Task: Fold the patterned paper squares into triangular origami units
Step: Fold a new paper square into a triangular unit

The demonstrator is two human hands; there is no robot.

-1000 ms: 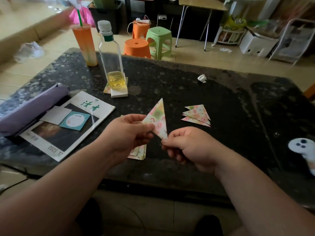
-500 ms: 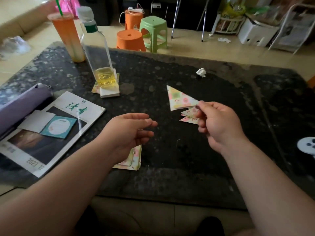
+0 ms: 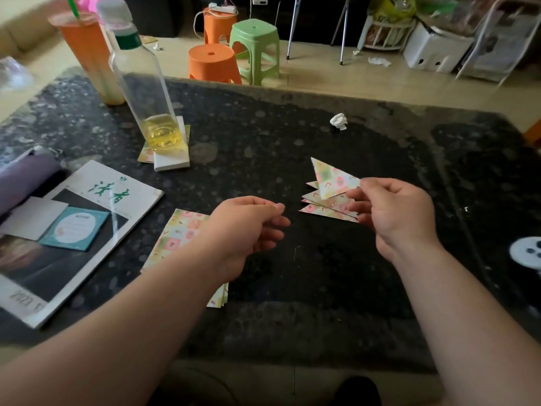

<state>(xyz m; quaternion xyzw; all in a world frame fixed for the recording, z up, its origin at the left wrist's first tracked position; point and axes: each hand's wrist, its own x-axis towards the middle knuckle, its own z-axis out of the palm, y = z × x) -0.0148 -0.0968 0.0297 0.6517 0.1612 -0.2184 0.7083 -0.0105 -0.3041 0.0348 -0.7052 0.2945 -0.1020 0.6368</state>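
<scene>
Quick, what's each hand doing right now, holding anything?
Left hand: open, fingers loosely curled, holding nothing.
Right hand: pinching a folded paper triangle over the pile of finished triangles.

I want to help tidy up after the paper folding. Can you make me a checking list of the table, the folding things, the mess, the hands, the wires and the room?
Surface: dark speckled table.
Job's things: folded triangle held just above the pile of triangles; stack of paper squares lies flat, partly hidden by the left arm.
Clutter: bottle standing on a white block, orange drink, magazine, purple pouch, crumpled paper ball.
Hands: right hand pinches the folded triangle; left hand is loosely curled and holds nothing.
Cables: power strip with its cord on a far orange stool; none seen on the table.
Surroundings: green stool, tiled floor.
</scene>
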